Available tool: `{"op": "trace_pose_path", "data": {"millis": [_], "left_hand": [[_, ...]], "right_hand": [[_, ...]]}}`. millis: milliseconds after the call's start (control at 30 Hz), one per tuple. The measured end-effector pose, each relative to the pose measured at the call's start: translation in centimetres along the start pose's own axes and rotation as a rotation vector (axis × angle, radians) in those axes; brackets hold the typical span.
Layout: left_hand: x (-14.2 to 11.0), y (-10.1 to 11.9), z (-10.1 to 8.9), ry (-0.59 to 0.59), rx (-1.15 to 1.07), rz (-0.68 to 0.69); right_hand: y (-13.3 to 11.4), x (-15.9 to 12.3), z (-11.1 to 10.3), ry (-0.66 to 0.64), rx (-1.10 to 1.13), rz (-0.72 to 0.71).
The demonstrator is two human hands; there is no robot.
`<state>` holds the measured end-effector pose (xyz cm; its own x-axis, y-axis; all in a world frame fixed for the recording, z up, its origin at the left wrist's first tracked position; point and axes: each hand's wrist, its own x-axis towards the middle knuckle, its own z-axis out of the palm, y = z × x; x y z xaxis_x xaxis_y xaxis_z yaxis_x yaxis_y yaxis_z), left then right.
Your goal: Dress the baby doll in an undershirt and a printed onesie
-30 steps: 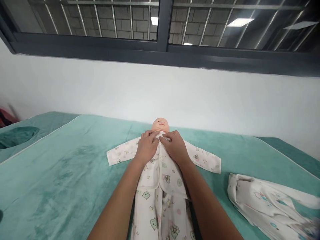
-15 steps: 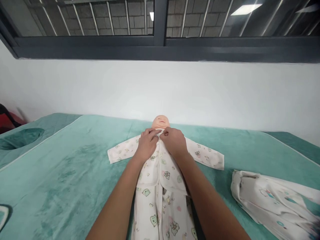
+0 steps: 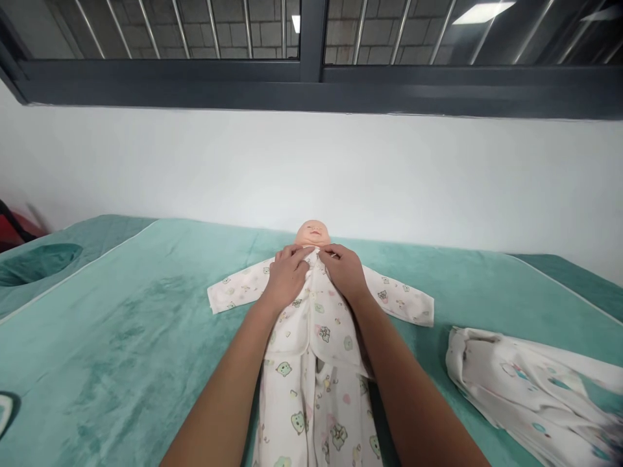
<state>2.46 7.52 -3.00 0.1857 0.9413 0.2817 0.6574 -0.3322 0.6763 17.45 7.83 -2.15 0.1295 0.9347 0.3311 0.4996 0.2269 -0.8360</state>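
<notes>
A baby doll lies face up, dressed in a white baby top with small animal prints. Its sleeves are spread out to both sides. At the collar, just below the doll's chin, my left hand has its fingers on the left front edge, thumb and index finger on the cloth. Opposite it, my right hand grips the right side of the collar between thumb and fingers. The two front panels meet along the middle. Below the top are matching printed pants. My hands partly hide the chest and shoulders.
A folded white garment with coloured prints lies at the right. Everything rests on a teal padded cover with a hole at the far left. A white wall and dark window frame stand behind.
My right hand has shifted slightly right, its curled fingers now straighter along the collar. The gap between my hands is a little wider. The camera view has tilted slightly.
</notes>
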Motion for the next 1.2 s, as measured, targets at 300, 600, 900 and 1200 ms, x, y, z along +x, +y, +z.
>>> {"op": "trace_pose_path", "data": {"millis": [300,600,900,1200], "left_hand": [[0.2,-0.2,-0.1,-0.014,-0.017,-0.005],[-0.8,0.4,-0.5,0.053,-0.162,0.035],[-3.1,0.3,-1.2,0.049,-0.290,0.044],[-3.3,0.2,-1.2,0.047,-0.295,0.065]], "right_hand": [[0.6,0.3,0.5,0.019,-0.076,-0.027],[0.1,0.0,0.1,0.079,0.027,0.095],[-2.6,-2.7,-1.0,0.010,-0.206,0.035],[-5.3,-5.0,-1.1,-0.192,-0.615,-0.012]]}}
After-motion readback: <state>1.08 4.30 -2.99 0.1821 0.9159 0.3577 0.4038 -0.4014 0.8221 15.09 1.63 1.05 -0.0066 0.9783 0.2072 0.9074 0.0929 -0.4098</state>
